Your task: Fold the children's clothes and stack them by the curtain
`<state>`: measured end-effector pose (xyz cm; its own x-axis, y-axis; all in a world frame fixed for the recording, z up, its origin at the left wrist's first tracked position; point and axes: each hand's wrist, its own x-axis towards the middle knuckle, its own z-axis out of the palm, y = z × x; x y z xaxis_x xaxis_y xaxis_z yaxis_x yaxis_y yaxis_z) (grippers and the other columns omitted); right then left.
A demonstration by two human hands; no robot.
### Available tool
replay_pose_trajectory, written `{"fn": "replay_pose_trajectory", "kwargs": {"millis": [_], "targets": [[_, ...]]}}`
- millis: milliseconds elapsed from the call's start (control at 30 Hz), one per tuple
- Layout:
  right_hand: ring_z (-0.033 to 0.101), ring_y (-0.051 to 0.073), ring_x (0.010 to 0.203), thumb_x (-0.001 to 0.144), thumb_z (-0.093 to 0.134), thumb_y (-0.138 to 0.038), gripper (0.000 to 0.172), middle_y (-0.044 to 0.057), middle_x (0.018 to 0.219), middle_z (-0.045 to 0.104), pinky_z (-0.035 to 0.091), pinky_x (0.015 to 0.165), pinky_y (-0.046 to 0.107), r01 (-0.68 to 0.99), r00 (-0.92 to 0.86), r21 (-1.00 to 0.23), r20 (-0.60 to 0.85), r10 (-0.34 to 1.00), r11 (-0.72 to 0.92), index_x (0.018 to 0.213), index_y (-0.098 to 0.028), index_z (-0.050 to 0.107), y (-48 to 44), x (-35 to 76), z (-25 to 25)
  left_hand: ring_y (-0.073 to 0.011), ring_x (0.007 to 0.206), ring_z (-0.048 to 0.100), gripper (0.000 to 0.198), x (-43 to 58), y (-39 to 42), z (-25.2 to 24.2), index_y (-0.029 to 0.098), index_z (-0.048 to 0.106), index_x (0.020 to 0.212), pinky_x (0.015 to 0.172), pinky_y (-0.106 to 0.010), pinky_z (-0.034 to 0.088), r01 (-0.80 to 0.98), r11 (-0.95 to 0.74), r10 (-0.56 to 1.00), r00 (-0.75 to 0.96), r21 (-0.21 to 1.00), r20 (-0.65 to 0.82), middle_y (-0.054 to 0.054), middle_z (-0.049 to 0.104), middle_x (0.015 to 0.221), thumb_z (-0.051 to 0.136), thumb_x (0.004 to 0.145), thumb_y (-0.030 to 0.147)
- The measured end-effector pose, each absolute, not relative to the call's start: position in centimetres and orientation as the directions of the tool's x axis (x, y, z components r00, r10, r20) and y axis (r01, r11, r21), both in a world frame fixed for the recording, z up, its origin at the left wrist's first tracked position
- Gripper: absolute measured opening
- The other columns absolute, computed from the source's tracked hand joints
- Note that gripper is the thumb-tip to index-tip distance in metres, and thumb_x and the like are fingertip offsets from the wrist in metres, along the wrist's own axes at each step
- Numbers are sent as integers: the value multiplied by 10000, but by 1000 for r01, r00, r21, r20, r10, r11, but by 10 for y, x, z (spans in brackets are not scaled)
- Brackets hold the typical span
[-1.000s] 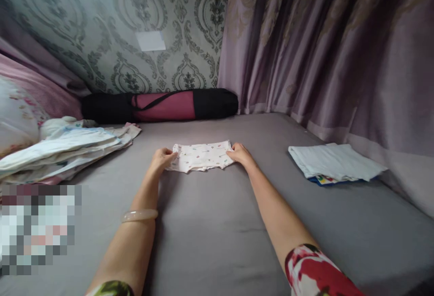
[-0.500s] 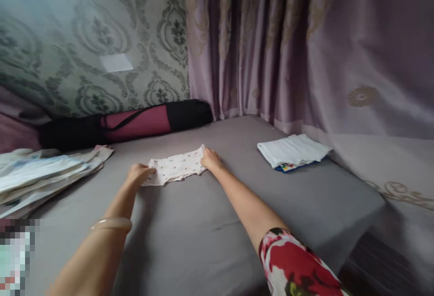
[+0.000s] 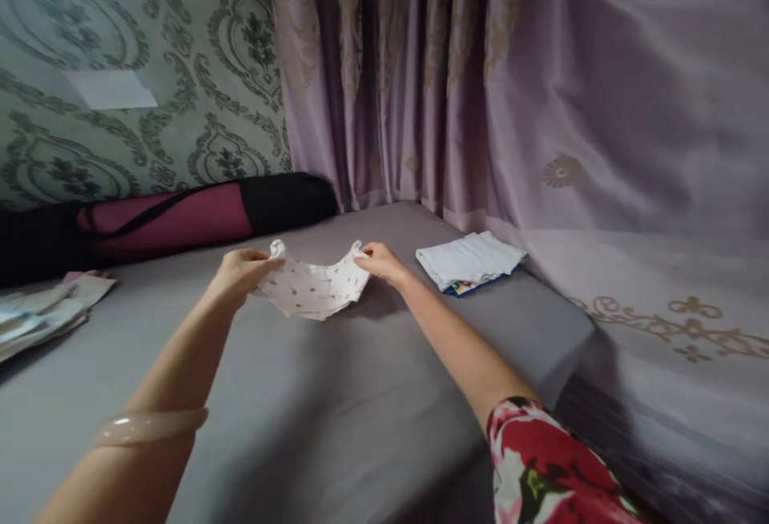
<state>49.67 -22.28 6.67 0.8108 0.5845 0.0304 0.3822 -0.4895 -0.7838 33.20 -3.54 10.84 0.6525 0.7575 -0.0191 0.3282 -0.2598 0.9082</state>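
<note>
A small white garment with a scattered print [image 3: 316,288] hangs between my two hands, sagging in the middle just above the grey bed sheet [image 3: 372,380]. Its exact kind is hard to make out because it is folded. My left hand [image 3: 243,272] pinches its left end between thumb and fingers. At the other end, my right hand [image 3: 383,261] pinches the right corner the same way. To the right of my right hand lies a folded stack of cloth [image 3: 472,259], white on top with a blue, colourful piece below.
Loose pale clothes [image 3: 51,312] lie at the left edge of the bed. Along the wall stretches a black and maroon long bag [image 3: 168,219]. Purple curtains [image 3: 396,91] hang behind and to the right of the bed.
The garment was stretched nearly flat on the sheet and is now lifted, sagging between my hands. The view has turned right, so the folded stack appears further left.
</note>
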Motion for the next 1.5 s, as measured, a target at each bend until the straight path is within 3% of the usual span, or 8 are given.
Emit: {"fn": "replay_pose_trajectory", "kwargs": {"millis": [200, 400, 667, 900, 1200, 1333, 1500], "targets": [[627, 112, 617, 814, 605, -146, 126, 18, 730, 698, 427, 495, 162, 179, 901, -901, -12, 435, -394, 929, -129, 654, -317, 530, 105, -110, 431, 514, 178, 388, -103, 112, 145, 622, 662, 434, -203, 352, 169, -18, 638, 761, 985, -119, 8, 576, 504, 737, 563, 238], [617, 105, 597, 815, 630, -135, 77, 28, 715, 699, 438, 510, 171, 104, 972, -874, -12, 234, -474, 887, -130, 658, -390, 574, 126, -99, 432, 501, 151, 448, -176, 104, 140, 603, 672, 447, -197, 352, 2, 86, 579, 814, 996, -52, 17, 551, 504, 711, 619, 231], [608, 118, 575, 804, 624, -119, 94, 43, 694, 688, 454, 534, 199, 119, 993, -753, 76, 95, -647, 881, -109, 677, -445, 631, 129, -81, 445, 477, 158, 508, -241, 89, 155, 567, 698, 453, -183, 361, -82, 252, 508, 859, 964, -60, 41, 513, 522, 693, 661, 241], [637, 150, 654, 753, 655, -132, 130, 49, 750, 702, 478, 602, 218, 152, 986, -655, 149, 71, -740, 876, -115, 690, -472, 670, 123, -67, 491, 465, 280, 535, -268, 73, 163, 591, 749, 497, -192, 383, -135, 415, 477, 874, 900, -89, 61, 498, 578, 771, 591, 309], [660, 181, 736, 742, 653, -186, 191, 59, 832, 728, 492, 649, 232, 193, 974, -474, 197, 111, -859, 919, -147, 714, -494, 696, 116, -62, 513, 486, 380, 542, -291, 50, 175, 552, 765, 531, -203, 401, -46, 626, 430, 853, 778, -295, 66, 514, 609, 820, 513, 268], [660, 174, 783, 787, 606, -200, 230, 44, 869, 735, 482, 661, 215, 214, 971, -409, 190, 147, -887, 986, -159, 714, -499, 699, 105, -52, 478, 460, 355, 534, -289, 36, 176, 544, 767, 503, -182, 380, -27, 604, 435, 848, 796, -302, 81, 487, 570, 800, 537, 260], [648, 191, 927, 827, 581, -239, 253, 60, 991, 729, 472, 789, 239, 228, 962, -309, 220, 163, -923, 1039, -183, 706, -503, 699, 88, -59, 476, 479, 267, 524, -283, 21, 162, 544, 777, 500, -183, 387, 27, 486, 457, 844, 874, -280, 79, 486, 567, 754, 629, 235]]}}
